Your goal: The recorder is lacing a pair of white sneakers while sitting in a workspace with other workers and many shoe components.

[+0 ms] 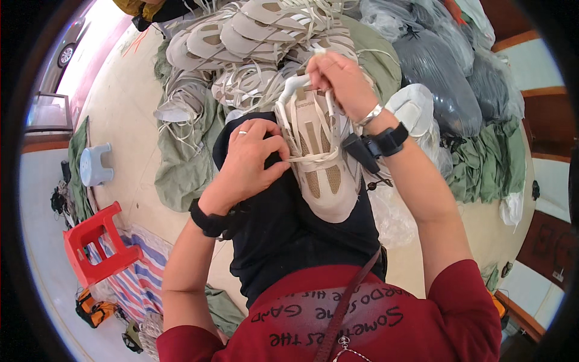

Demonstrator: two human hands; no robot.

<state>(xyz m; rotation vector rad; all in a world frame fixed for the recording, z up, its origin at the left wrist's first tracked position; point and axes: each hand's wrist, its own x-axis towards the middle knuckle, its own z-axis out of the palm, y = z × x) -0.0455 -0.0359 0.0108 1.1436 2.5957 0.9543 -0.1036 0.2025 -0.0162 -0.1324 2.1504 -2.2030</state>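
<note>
Many beige lace-up sneakers [208,42] lie heaped beyond the lap sneaker [313,145], some laces trailing loose. Grey plastic bags [431,72], stuffed full, sit beyond it to the right. Dark trousers [271,241] lie under it, so it rests on the person's lap, between the two hands. Well to its left are a red plastic stool [78,256] and, farther forward, a light-blue stool [93,166]. The lap sneaker itself is a low running style, off-white to beige, its rounded toe pointing at the person, with tan mesh windows at the toe and along the middle, and white edging around the opening. At its far, collar end the right hand [345,79] bends its fingers together; exactly what they grip I cannot tell. At its left side the left hand [252,154] pinches a flat cream lace [313,158] between thumb and fingers, the strand drawn across the sneaker's front
</note>
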